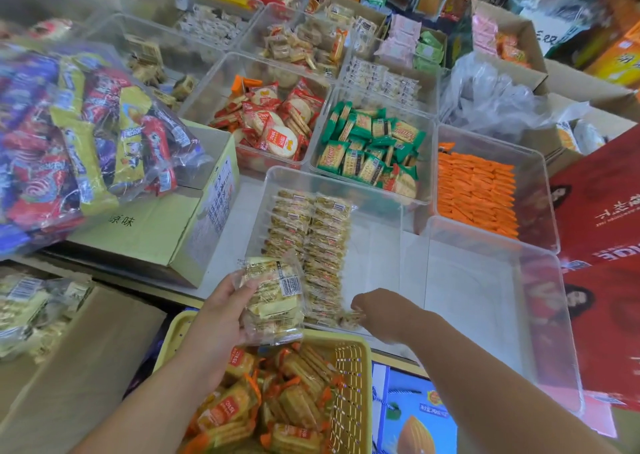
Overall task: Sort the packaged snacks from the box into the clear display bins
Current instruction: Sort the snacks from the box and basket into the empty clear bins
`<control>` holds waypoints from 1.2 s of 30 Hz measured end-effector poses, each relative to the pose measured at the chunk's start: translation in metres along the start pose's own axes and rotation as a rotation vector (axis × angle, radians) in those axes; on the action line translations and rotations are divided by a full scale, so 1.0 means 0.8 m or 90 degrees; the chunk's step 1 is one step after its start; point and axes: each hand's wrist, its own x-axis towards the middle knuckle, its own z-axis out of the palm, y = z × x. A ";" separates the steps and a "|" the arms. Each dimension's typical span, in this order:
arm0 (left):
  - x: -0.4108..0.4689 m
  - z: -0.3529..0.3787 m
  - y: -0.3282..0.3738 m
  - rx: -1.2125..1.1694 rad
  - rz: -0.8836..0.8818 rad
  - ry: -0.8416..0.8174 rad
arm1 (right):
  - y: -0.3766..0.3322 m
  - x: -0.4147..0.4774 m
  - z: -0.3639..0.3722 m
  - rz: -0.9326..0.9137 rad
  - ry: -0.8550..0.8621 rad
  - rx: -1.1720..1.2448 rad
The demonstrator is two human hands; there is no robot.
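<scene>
Gripping a stack of clear-wrapped cracker packets [273,297], the left hand [220,315] hangs over the far rim of a yellow basket [349,367] at the near edge. Just right of it, the right hand [377,309] pinches a single packet [349,317] at the near end of two packet rows [311,242]. The rows fill the left side of the clear bin [375,263].

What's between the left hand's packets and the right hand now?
Head view: the near end of the row of cracker packets in the clear bin lies between the stack held by the left hand and the right hand.
</scene>
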 end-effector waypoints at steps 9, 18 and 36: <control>0.013 -0.005 -0.009 -0.002 -0.002 0.024 | -0.009 0.027 0.010 0.034 -0.099 -0.029; -0.004 0.000 -0.002 -0.004 0.032 -0.020 | -0.022 0.010 -0.005 0.050 -0.074 0.032; -0.094 0.004 0.011 0.170 0.246 -0.033 | -0.122 -0.182 -0.016 -0.150 0.464 0.697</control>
